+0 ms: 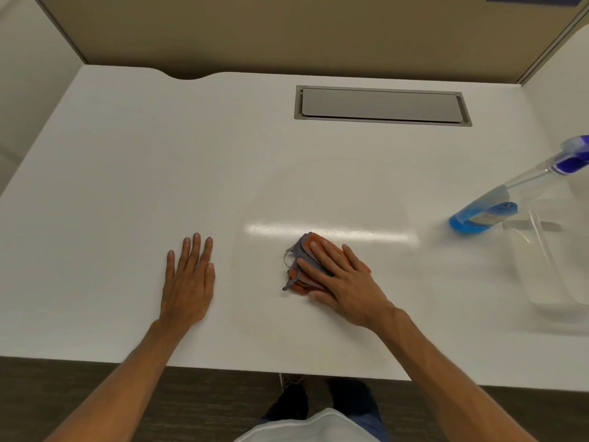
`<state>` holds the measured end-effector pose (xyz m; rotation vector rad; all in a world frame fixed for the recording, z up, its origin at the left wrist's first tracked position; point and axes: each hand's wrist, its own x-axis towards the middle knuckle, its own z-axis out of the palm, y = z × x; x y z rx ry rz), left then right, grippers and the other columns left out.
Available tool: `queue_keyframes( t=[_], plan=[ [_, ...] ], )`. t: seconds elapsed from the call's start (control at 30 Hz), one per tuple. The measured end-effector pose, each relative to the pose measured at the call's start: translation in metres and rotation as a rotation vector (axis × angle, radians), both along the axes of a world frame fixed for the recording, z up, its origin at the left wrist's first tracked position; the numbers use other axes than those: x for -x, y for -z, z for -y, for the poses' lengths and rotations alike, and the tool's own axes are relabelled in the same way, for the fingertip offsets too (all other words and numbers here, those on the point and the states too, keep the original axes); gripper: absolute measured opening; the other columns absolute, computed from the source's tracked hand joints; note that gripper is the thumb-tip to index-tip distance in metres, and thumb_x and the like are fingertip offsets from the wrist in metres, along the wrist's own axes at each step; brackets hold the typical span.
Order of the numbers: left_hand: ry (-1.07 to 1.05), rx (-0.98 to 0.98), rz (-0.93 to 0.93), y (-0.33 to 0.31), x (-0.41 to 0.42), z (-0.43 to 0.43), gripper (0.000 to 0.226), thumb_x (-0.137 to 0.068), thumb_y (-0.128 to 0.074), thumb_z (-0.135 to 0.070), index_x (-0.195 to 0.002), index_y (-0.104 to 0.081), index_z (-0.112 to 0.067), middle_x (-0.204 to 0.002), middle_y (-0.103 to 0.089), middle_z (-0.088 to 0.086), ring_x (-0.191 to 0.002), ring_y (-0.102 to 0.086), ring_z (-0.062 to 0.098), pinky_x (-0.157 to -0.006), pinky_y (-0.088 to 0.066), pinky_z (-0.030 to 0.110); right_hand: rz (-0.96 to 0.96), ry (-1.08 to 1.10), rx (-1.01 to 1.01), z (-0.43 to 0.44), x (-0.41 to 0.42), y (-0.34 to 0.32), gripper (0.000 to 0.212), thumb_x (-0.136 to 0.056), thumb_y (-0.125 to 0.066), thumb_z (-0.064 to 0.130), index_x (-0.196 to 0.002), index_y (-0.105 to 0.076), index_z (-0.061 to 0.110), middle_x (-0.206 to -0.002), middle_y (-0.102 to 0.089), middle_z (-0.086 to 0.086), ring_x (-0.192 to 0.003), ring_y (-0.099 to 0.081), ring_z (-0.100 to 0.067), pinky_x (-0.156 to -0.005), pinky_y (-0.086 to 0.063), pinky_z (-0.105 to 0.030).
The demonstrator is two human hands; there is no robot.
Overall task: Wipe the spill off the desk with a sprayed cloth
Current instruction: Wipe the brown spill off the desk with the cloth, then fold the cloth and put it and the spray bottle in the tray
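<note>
A folded orange and grey-blue cloth (pixel 299 263) lies on the white desk (pixel 127 173), a little right of centre near the front. My right hand (pixel 344 282) presses flat on top of it, fingers spread over the cloth. My left hand (pixel 189 282) rests flat on the bare desk to the left, palm down, holding nothing. A faint wet sheen with curved wipe marks (pixel 331 199) shows on the surface behind and around the cloth. A clear spray bottle (pixel 497 208) with blue liquid and a purple-white nozzle stands at the right.
A clear plastic container (pixel 554 260) sits at the right edge beside the spray bottle. A grey cable hatch (pixel 381 105) is set into the desk at the back. Beige partition walls (pixel 255 33) close the back and sides. The desk's front edge runs just before my body.
</note>
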<state>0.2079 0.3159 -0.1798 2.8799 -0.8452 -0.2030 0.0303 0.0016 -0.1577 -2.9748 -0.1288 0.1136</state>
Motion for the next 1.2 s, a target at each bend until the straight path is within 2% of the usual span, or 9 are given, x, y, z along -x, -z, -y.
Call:
queue_keyframes(
  t=[0.2,0.33,0.43,0.5,0.6,0.7,0.97,1.13,1.2],
  plan=[
    [-0.03,0.047,-0.037,-0.008,0.005,0.006,0.061,-0.105,-0.011,-0.038,-0.163,-0.007,-0.018,-0.172,-0.003,0.007,-0.159,0.0,0.022,-0.129,-0.002,0.052,0.081,0.415,-0.453,0.001,0.023,-0.024,0.063,-0.102,-0.035,0.058,-0.159,-0.017,0.037,-0.17,-0.007,0.006,-0.157,0.002,-0.012,-0.126,-0.01,-0.039],
    [-0.008,0.19,-0.057,-0.025,0.019,0.032,0.064,-0.104,-0.024,-0.035,-0.163,-0.008,-0.016,-0.171,-0.002,0.006,-0.159,0.0,0.022,-0.13,0.0,0.048,0.165,0.773,-0.627,0.001,0.041,-0.03,0.054,-0.099,-0.053,0.047,-0.148,-0.045,0.026,-0.157,-0.041,-0.001,-0.143,-0.038,-0.02,-0.114,-0.039,-0.04],
    [-0.028,0.341,-0.127,-0.037,0.032,0.063,0.064,-0.105,-0.039,-0.03,-0.163,-0.014,-0.014,-0.171,-0.007,0.004,-0.159,-0.004,0.021,-0.129,-0.002,0.04,0.163,0.952,-0.727,-0.002,0.045,-0.032,0.048,-0.096,-0.062,0.042,-0.138,-0.053,0.02,-0.131,-0.059,-0.004,-0.109,-0.061,-0.02,-0.09,-0.055,-0.036],
    [-0.046,0.403,-0.184,-0.042,0.039,0.085,0.063,-0.105,-0.05,-0.024,-0.161,-0.023,-0.014,-0.17,-0.02,0.006,-0.158,-0.015,0.021,-0.128,-0.01,0.036,0.105,1.103,-0.776,-0.004,0.045,-0.031,0.048,-0.092,-0.066,0.045,-0.13,-0.056,0.018,-0.117,-0.067,-0.006,-0.094,-0.066,-0.019,-0.078,-0.055,-0.031],
    [-0.111,0.474,-0.34,-0.05,0.046,0.119,0.056,-0.102,-0.058,-0.03,-0.154,-0.041,-0.017,-0.152,-0.051,0.006,-0.139,-0.048,0.023,-0.115,-0.039,0.037,-0.007,1.269,-0.867,-0.007,0.041,-0.029,0.05,-0.087,-0.069,0.052,-0.118,-0.06,0.015,-0.102,-0.073,-0.009,-0.079,-0.071,-0.019,-0.062,-0.048,-0.021],
    [-0.22,0.491,-0.538,-0.059,0.045,0.15,0.051,-0.096,-0.066,-0.039,-0.14,-0.057,-0.016,-0.125,-0.068,0.006,-0.114,-0.065,0.024,-0.097,-0.056,0.041,-0.03,1.315,-0.869,-0.011,0.033,-0.029,0.051,-0.081,-0.075,0.054,-0.108,-0.064,0.012,-0.096,-0.07,-0.004,-0.075,-0.067,-0.016,-0.055,-0.041,-0.017],
    [-0.426,0.419,-0.756,-0.062,0.049,0.18,0.029,-0.081,-0.081,-0.028,-0.092,-0.071,-0.003,-0.077,-0.068,0.0,-0.076,-0.066,0.019,-0.059,-0.051,0.026,-0.021,1.41,-1.018,-0.005,0.022,-0.03,0.039,-0.069,-0.09,0.03,-0.063,-0.057,0.011,-0.063,-0.063,-0.004,-0.056,-0.059,-0.018,-0.053,-0.046,-0.028],
    [-0.477,0.526,-0.947,-0.068,0.056,0.176,0.022,-0.08,-0.082,-0.019,-0.092,-0.074,-0.002,-0.093,-0.077,0.016,-0.092,-0.074,0.035,-0.084,-0.062,0.044,0.025,1.308,-0.994,0.003,0.036,-0.043,0.03,-0.072,-0.087,0.029,-0.075,-0.065,0.01,-0.072,-0.07,0.0,-0.065,-0.064,-0.014,-0.057,-0.046,-0.023],
    [-0.462,0.613,-0.958,-0.073,0.064,0.176,0.019,-0.079,-0.083,-0.014,-0.092,-0.073,-0.004,-0.094,-0.077,0.014,-0.093,-0.073,0.036,-0.084,-0.062,0.048,0.091,1.252,-0.992,0.008,0.045,-0.053,0.027,-0.075,-0.085,0.031,-0.084,-0.067,0.013,-0.081,-0.072,0.001,-0.076,-0.068,-0.012,-0.062,-0.048,-0.021]
  ],
)
